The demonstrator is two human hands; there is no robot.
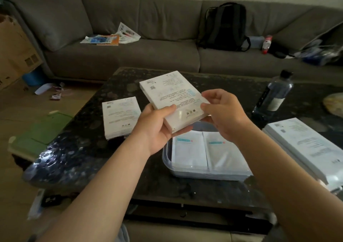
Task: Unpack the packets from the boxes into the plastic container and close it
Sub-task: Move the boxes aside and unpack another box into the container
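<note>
A flat white box (171, 95) with printed text is held in the air above the dark table. My left hand (157, 128) grips its near left corner, thumb on top. My right hand (221, 111) pinches its near right edge. Just below the box sits a clear plastic container (168, 160) holding white packets (189, 150) laid side by side. A second white box (120, 116) lies flat on the table to the left. More white boxes (304, 145) are stacked at the right edge.
A water bottle (274, 95) stands at the right rear of the table (92, 149). A green lid (42, 134) lies on the floor to the left. Behind the table runs a grey sofa (130, 56) with a black backpack (224, 26) and papers.
</note>
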